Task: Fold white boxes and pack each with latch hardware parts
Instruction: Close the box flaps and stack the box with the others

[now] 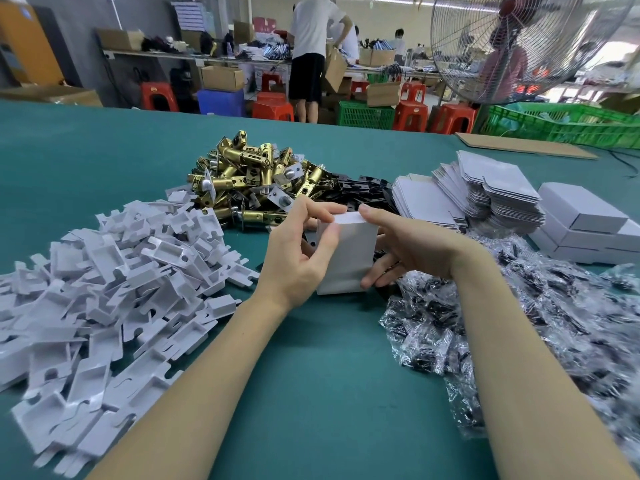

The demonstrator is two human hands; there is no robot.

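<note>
A white box (pixel 346 258) stands upright on the green table (pixel 311 393), held between both hands. My left hand (pixel 298 251) grips its left side, with thumb and fingers pinching the top flap. My right hand (pixel 405 247) wraps the right side, its fingers curled round the top and the lower corner. Behind the box lies a heap of brass latches (pixel 256 178) and black plates (pixel 363 188). Flat white box blanks (pixel 485 192) are stacked at the right, with folded white boxes (pixel 585 223) beside them.
A big pile of white cardboard inserts (pixel 110 282) covers the left of the table. Clear bags of black screws (pixel 519 323) spread along the right. A standing fan (pixel 519 46) and green crates (pixel 561 123) are beyond the far edge, where people work at other benches.
</note>
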